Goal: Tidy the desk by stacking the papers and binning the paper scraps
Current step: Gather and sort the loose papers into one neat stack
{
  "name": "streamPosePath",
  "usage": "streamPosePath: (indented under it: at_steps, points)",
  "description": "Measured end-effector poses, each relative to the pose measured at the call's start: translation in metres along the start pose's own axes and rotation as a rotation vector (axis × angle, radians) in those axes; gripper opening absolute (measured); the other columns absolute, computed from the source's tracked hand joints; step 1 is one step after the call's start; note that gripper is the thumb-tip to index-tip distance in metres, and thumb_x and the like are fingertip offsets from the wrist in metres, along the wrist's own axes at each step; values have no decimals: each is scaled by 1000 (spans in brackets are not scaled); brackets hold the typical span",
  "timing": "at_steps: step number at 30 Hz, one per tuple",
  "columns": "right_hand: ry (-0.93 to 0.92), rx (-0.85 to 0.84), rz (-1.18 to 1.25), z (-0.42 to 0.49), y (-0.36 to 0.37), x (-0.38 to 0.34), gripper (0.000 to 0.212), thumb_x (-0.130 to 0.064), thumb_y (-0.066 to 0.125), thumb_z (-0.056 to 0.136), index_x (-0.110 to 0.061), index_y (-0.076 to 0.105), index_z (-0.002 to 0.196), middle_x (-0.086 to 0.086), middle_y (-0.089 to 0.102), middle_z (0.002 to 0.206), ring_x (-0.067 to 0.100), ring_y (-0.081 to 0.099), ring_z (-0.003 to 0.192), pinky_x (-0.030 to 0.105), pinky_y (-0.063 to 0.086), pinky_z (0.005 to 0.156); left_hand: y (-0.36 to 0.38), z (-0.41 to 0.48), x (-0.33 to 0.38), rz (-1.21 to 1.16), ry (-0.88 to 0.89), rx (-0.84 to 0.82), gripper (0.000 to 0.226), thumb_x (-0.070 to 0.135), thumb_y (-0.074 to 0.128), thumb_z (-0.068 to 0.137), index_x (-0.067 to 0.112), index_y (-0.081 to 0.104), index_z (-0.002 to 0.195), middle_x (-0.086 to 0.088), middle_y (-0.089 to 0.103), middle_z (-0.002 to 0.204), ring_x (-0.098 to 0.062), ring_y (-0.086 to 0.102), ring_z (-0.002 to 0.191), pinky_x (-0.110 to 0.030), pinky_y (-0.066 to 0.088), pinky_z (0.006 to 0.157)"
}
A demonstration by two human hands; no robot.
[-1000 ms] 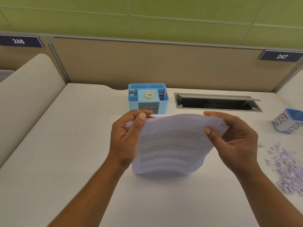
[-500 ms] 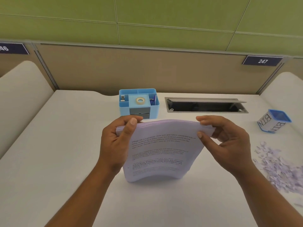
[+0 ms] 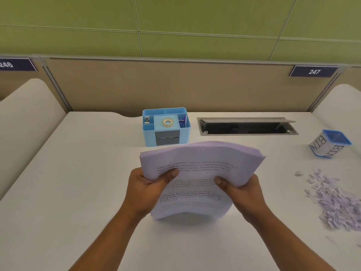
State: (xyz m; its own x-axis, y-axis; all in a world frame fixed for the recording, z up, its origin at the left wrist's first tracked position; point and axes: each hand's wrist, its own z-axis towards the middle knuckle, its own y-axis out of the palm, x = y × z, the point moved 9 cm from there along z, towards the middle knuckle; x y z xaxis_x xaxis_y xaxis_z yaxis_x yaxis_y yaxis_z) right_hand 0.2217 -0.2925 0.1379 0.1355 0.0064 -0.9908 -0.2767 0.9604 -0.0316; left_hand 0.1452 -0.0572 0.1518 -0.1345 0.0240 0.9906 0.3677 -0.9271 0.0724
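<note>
Two hands hold the papers (image 3: 197,163) upright on the desk (image 3: 78,173), in the middle. The left hand (image 3: 148,184) grips the left side, the right hand (image 3: 240,190) the right side. Scraps (image 3: 336,202) lie far right, near the bin (image 3: 330,143).

Organiser: blue desk organiser (image 3: 166,133), far centre, with grey drawers on its near face.
Tape: tape roll (image 3: 168,122) lying flat in the organiser's middle compartment.
Hatch: grey cable hatch (image 3: 247,127), just right of the organiser, lid raised.
Signs: 246 plate (image 3: 11,64) far left, 247 plate (image 3: 314,71) far right — both on the beige partition (image 3: 175,85).
</note>
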Motion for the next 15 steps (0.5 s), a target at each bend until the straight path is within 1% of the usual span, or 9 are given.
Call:
streamPosePath:
  at_steps: [1, 3, 6, 8, 10, 12, 13, 15]
  points:
    - [-21, 9, 11, 1, -1, -5, 28, -31, 83, 68, -37, 76, 95, -5, 77, 96, 16, 74, 87, 23, 58, 65, -1, 1, 3, -11, 22, 4, 25, 41, 82, 68, 42, 79, 93, 8, 79, 94, -17, 75, 86, -26, 61, 66]
    - [-59, 5, 10, 4, -3, -12, 30, -28, 83, 68, -37, 76, 96, -5, 77, 97, 16, 74, 87, 22, 58, 65, -4, 2, 8, -8, 54, 23, 25, 40, 82, 67, 42, 79, 91, 9, 79, 93, -15, 75, 84, -23, 59, 66]
    - [-65, -3, -21, 6, -2, -14, 32, -24, 82, 68, -40, 76, 95, -7, 78, 96, 14, 74, 87, 20, 57, 67, -8, 3, 11, 10, 81, 42, 26, 47, 83, 61, 43, 79, 87, 11, 78, 87, -11, 75, 79, -19, 57, 62]
    - [-47, -12, 5, 7, -1, -10, 33, -25, 82, 69, -38, 76, 98, -5, 78, 97, 16, 74, 88, 21, 57, 68, -5, 4, 9, 32, 84, 4, 30, 50, 83, 63, 44, 78, 92, 10, 78, 90, -14, 75, 84, -21, 58, 63]
    - [-34, -17, 34, 8, -1, -7, 38, -26, 82, 70, -34, 74, 106, -1, 76, 102, 20, 73, 93, 25, 58, 70, -4, 4, 3, 52, 76, -18, 30, 47, 84, 66, 46, 77, 96, 11, 78, 94, -14, 75, 87, -22, 59, 65]
    - [-30, -96, 75, 8, 6, -4, 44, -23, 81, 73, -30, 70, 116, 3, 74, 109, 24, 70, 100, 29, 58, 75, -5, 4, -4, 67, 51, -26, 30, 47, 83, 69, 50, 74, 98, 14, 77, 96, -12, 74, 90, -24, 60, 66]
    - [-15, -143, 85, 8, 11, -1, 45, -20, 80, 75, -30, 68, 117, 4, 73, 110, 24, 69, 102, 30, 58, 76, -6, 4, -8, 77, 35, -30, 30, 47, 81, 69, 53, 73, 97, 15, 77, 96, -12, 73, 92, -25, 61, 67]
    - [19, -177, 63, 7, 17, 6, 43, -16, 78, 75, -38, 69, 111, 0, 74, 108, 23, 69, 102, 31, 59, 77, -5, 3, -17, 83, 7, -40, 30, 42, 79, 70, 55, 73, 96, 16, 76, 97, -11, 73, 94, -31, 63, 72]
